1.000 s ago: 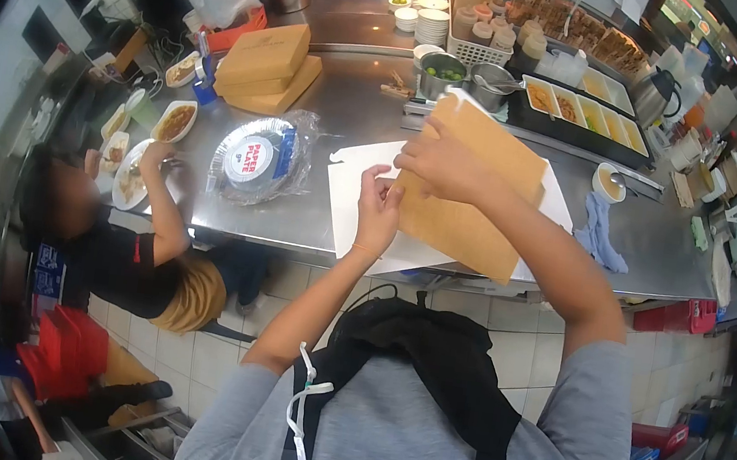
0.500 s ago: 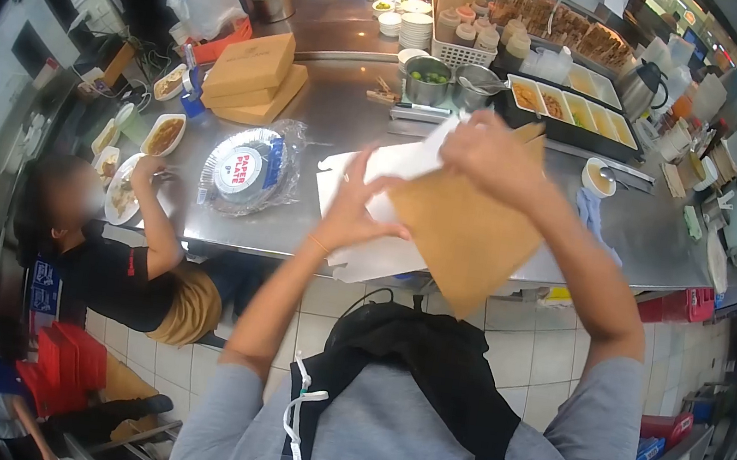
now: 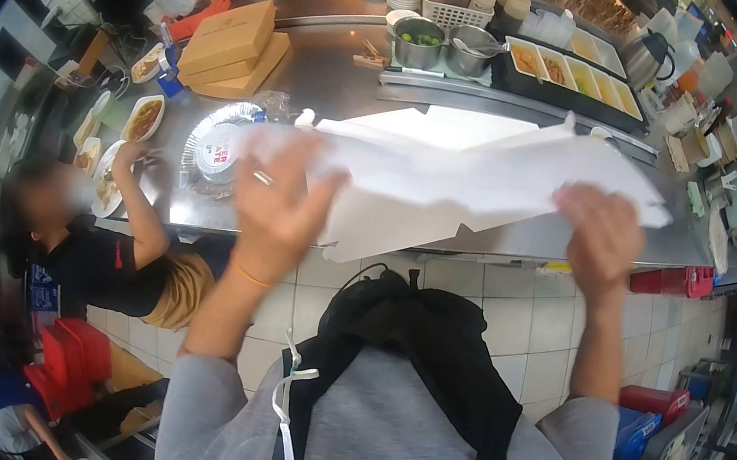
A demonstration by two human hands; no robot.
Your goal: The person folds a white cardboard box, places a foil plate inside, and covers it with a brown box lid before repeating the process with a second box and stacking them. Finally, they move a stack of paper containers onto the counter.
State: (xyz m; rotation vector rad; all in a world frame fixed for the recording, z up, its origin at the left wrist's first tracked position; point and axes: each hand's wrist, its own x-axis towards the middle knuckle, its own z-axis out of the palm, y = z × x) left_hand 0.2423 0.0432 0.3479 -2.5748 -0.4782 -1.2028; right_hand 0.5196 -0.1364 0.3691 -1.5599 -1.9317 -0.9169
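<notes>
Across the front of the steel counter spreads an unfolded cardboard box blank [image 3: 460, 172], its white side up and its notched edges and flaps showing. My left hand [image 3: 284, 200], blurred by motion and with a ring on one finger, grips its left end. At the right part of the raised sheet, my right hand [image 3: 600, 237] has its fingers curled over the near edge. More white board lies under the raised part on the counter. Just left of my left hand is a wrapped pack of paper plates [image 3: 210, 146], partly covered by that hand.
Brown folded boxes [image 3: 231, 35] are stacked at the back left. Metal pots [image 3: 418, 43] and a black tray of food pans [image 3: 574, 80] stand behind the sheet. At the left, a person [image 3: 106, 242] reaches toward an oval dish [image 3: 108, 186].
The board's brown face has turned out of sight, and its white face now spreads wide. My hands have moved apart, left hand leftward and right hand to the right and nearer me.
</notes>
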